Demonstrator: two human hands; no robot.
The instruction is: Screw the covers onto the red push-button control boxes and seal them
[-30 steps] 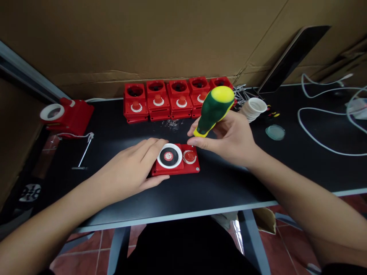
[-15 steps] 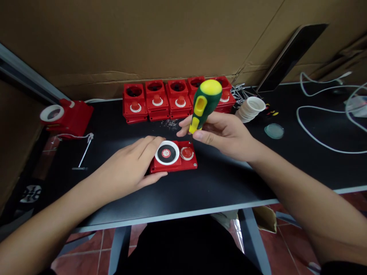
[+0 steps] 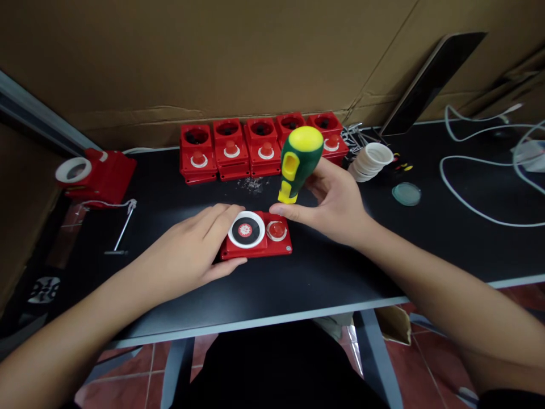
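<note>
A red box (image 3: 272,248) with a white-ringed round opening and a red button lies flat on the black table. My left hand (image 3: 200,241) wraps round its left end, fingers over the far edge and thumb along the near edge. In my right hand (image 3: 334,199) is a screwdriver (image 3: 301,162) with a green and yellow handle, held nearly upright above the box's far right corner. Thumb and fingers grip the handle low down; the shaft and tip are hidden.
Several similar red boxes (image 3: 230,149) stand in a row at the back, with small debris before them. At left are another red box (image 3: 106,177) and a T-handled tool (image 3: 124,230). White rings (image 3: 370,162), a clear disc (image 3: 406,193) and a white cable (image 3: 477,213) lie right.
My right hand has shifted slightly left and down with the screwdriver, its fingers moving behind the handle. My left hand keeps its hold on the red box.
</note>
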